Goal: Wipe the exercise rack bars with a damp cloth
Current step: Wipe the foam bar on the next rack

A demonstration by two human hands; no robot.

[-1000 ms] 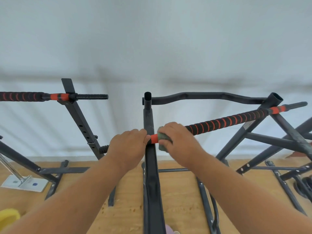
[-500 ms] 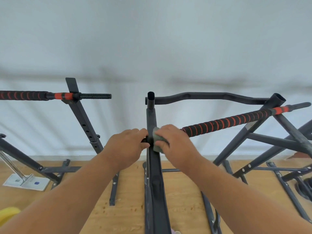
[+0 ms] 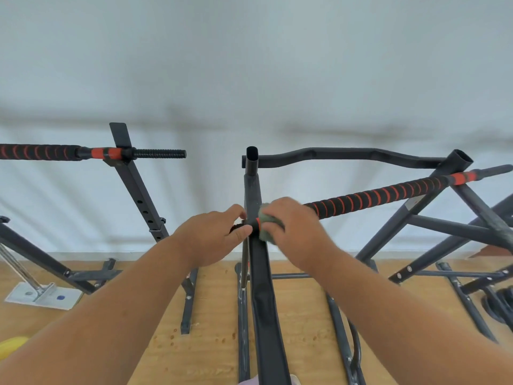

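Cloth point(image 3: 268, 227) clamped under right hand point(image 3: 294, 229) at striped bar point(image 3: 374, 197)'s near end beside upright post point(image 3: 253, 190); bar's long axis running toward two o'clock; left hand point(image 3: 213, 237) gripping stub at nine o'clock.

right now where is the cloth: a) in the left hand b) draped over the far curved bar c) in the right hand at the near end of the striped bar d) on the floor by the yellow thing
c: the right hand grips the greenish cloth around the striped bar beside the upright post.
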